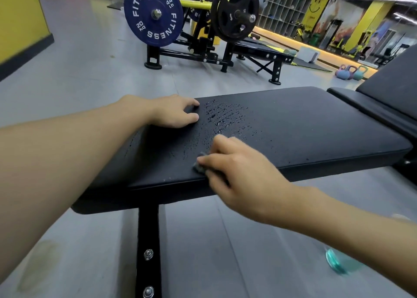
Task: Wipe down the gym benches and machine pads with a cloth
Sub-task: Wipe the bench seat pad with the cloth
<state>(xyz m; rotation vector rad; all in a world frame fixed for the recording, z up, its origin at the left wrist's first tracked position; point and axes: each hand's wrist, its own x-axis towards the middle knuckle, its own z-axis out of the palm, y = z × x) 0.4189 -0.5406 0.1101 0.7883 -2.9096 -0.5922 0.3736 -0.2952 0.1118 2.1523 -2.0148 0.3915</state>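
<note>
Head view: your left hand (173, 111) rests on the far left edge of the black padded surface (304, 128), fingers loosely bent and holding nothing. Your right hand (237, 173) pinches a small grey cloth (199, 165), bunched under the fingertips and pressed to the surface just inside its near edge, with wet droplets (223, 117) lying between the two hands. Far beyond stands a blue weight plate (153, 13), and kettlebells (352, 71) sit far right.

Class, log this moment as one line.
step: wiping bench pad | right hand grips cloth near front edge | left hand rests on bench pad | droplets mid-pad
</note>
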